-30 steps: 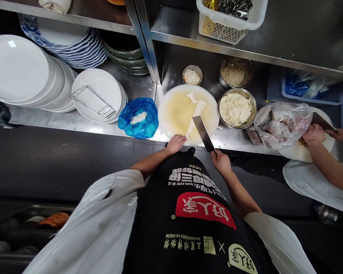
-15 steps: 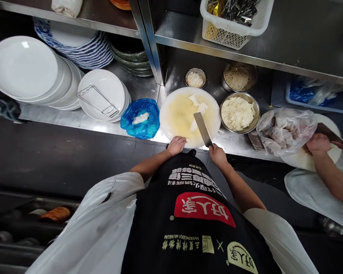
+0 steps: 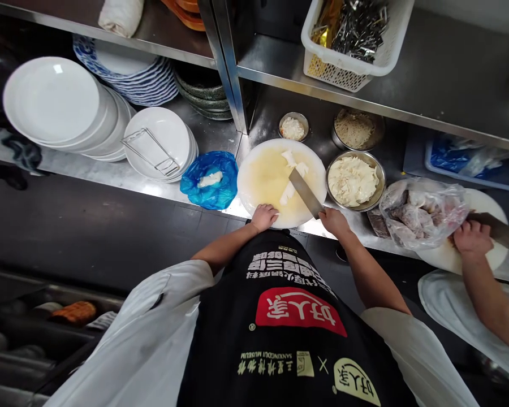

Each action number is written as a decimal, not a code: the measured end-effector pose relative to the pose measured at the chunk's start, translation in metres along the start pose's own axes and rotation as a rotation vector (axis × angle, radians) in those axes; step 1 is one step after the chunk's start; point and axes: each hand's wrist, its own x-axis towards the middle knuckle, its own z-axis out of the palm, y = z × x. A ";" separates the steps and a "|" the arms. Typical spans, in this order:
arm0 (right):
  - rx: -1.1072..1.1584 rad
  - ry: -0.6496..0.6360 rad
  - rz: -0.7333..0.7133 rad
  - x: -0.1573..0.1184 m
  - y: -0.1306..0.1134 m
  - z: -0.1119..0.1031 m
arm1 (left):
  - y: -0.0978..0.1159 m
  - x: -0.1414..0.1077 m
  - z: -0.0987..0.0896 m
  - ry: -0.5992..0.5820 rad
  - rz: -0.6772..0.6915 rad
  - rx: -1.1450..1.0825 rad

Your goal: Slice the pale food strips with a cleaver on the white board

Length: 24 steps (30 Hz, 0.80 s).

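Note:
My right hand [image 3: 334,221] is closed round the handle of a cleaver [image 3: 306,195]. Its broad blade points up and left over a round white cutting board [image 3: 254,164] with a yellowish middle. White slices [image 3: 287,194] lie just left of the blade, and more white pieces [image 3: 289,158] lie beyond its tip. At the board's near edge rests my left hand [image 3: 263,217], fingers drawn together; a small whitish bit shows by the fingertips, too small to name. Left of the board sits a blue plastic bag [image 3: 227,183] with a white lump [image 3: 210,180] in it.
Right of the board stands a metal bowl [image 3: 380,189] of pale slices, with bowls of shreds [image 3: 353,129] and chopped bits [image 3: 292,128] behind. A co-worker's hand [image 3: 474,237] and cleaver [image 3: 498,229] are beside a bag of meat [image 3: 424,215]. Stacked plates [image 3: 51,102] stand left.
My right hand and the cleaver have shifted slightly right, and the blade leans lower. The co-worker's hand and blade have also moved. The whole view has tilted a little.

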 end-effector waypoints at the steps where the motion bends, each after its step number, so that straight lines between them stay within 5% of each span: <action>1: 0.002 0.039 -0.003 0.003 0.003 -0.004 | 0.000 0.001 0.001 0.005 -0.020 -0.019; 5: 0.032 0.170 -0.003 0.012 0.006 -0.010 | -0.002 0.004 0.000 0.017 -0.069 -0.103; 10: 0.016 0.033 -0.001 0.024 0.013 -0.011 | -0.001 0.012 -0.009 -0.002 -0.140 -0.178; 15: 0.064 0.225 0.031 0.040 0.015 -0.018 | 0.005 0.028 -0.023 -0.088 -0.304 -0.216; 19: 0.060 0.117 0.032 0.054 0.010 -0.021 | 0.005 0.042 -0.037 -0.164 -0.438 -0.212; 24: 0.091 0.133 0.059 0.016 0.051 -0.003 | 0.002 0.086 -0.056 -0.150 -0.382 -0.143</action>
